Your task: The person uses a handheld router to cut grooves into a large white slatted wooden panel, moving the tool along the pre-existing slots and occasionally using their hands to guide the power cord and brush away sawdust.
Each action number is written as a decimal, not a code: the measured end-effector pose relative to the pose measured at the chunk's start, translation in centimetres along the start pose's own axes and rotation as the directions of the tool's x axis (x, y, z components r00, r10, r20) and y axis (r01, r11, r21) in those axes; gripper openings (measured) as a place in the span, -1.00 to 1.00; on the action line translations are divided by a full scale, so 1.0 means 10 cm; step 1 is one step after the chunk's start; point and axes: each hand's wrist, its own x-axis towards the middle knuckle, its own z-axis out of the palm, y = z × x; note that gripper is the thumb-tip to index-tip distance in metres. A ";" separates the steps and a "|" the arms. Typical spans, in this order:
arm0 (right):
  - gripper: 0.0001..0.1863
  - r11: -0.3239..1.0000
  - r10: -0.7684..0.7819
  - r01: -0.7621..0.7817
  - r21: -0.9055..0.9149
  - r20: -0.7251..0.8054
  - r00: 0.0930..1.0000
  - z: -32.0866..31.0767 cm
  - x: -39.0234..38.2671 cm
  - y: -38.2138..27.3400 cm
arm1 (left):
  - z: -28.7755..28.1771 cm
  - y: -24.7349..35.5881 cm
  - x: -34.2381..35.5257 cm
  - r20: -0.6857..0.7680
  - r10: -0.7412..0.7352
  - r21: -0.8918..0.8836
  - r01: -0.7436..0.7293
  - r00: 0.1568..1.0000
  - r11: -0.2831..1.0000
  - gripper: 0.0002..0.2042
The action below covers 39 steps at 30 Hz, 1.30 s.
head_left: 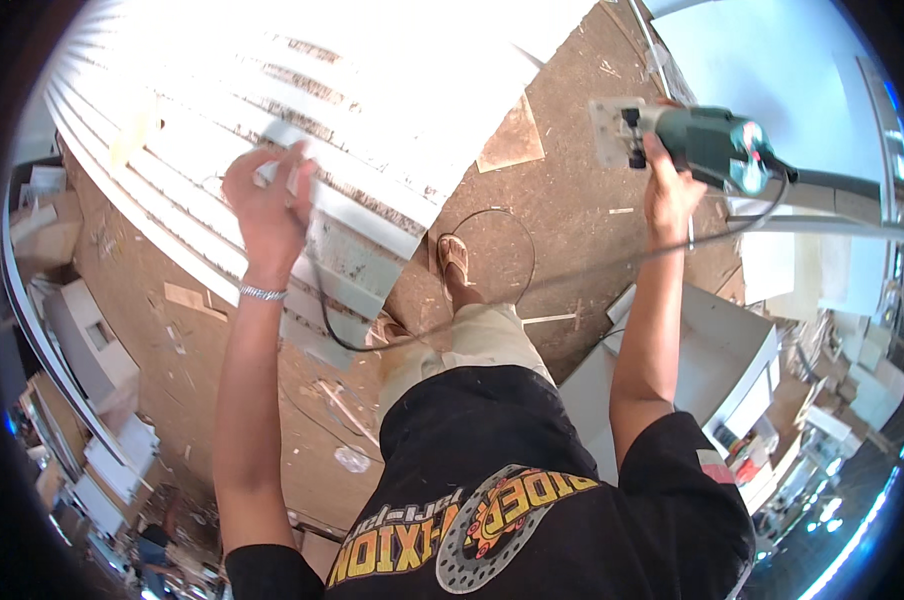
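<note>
In my right hand [669, 195] is a green handheld trim router [712, 140], lying on its side in the air with its pale base plate [612, 132] facing left. Its dark power cord [572, 275] leaves the back end, sags across in front of my body and rises to my left hand [270, 205]. The fingers of that hand are curled, and the cord meets them at the palm's edge; the exact grip is partly hidden. Beneath my left hand lies a stack of white boards [357, 258], with brown dust speckled along their stepped edges.
A thin cord loop [532, 250] lies on the brown floor near my sandalled foot [453, 258]. A loose brown board piece [512, 138] rests beside the stack. To the right stands a grey-white cabinet box [707, 335], with scattered offcuts [812, 390] beyond. More panels [92, 335] lean at left.
</note>
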 end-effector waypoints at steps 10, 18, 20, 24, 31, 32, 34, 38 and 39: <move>-0.39 0.999 0.031 -0.032 -0.017 -0.053 0.998 -0.65 -0.24 -0.20 | 1.43 1.13 1.49 0.379 0.547 -0.409 -0.395 0.746 0.822 -0.59; -0.36 0.987 0.154 -0.151 -0.047 0.058 0.986 -0.50 -0.07 -0.05 | 1.42 1.23 1.74 0.556 0.500 -0.404 -0.310 0.663 0.861 -0.68; -0.36 0.989 0.144 -0.143 -0.023 0.089 0.986 -0.38 0.02 -0.05 | 1.43 1.24 1.68 0.498 0.492 -0.387 -0.324 0.714 0.863 -0.71; -0.39 0.981 0.189 -0.190 0.028 0.058 0.980 -0.17 0.19 0.06 | 1.40 1.20 1.53 0.367 0.539 -0.483 -0.340 0.758 0.807 -0.78; -0.51 0.982 0.178 -0.171 -0.081 0.095 0.979 0.35 0.46 0.27 | 0.50 1.06 0.46 0.348 0.410 -0.387 -0.269 0.843 0.882 -0.78; -0.52 0.978 0.183 -0.174 -0.115 0.075 0.980 0.39 0.49 0.33 | 0.41 1.00 0.31 0.368 0.382 -0.365 -0.246 0.848 0.898 -0.76; -0.55 0.969 0.188 -0.179 -0.169 0.043 0.981 0.55 0.52 0.36 | 0.23 0.85 0.05 0.412 0.319 -0.304 -0.202 0.854 0.931 -0.73; -0.48 0.961 0.246 -0.235 -0.146 0.062 0.967 0.65 0.57 0.40 | 0.05 0.54 -0.25 0.373 0.194 -0.185 -0.132 0.907 0.974 -0.73; -0.47 0.965 0.201 -0.189 -0.184 0.047 0.979 0.69 0.56 0.42 | 0.03 0.51 -0.30 0.341 0.152 -0.142 -0.109 0.928 0.984 -0.72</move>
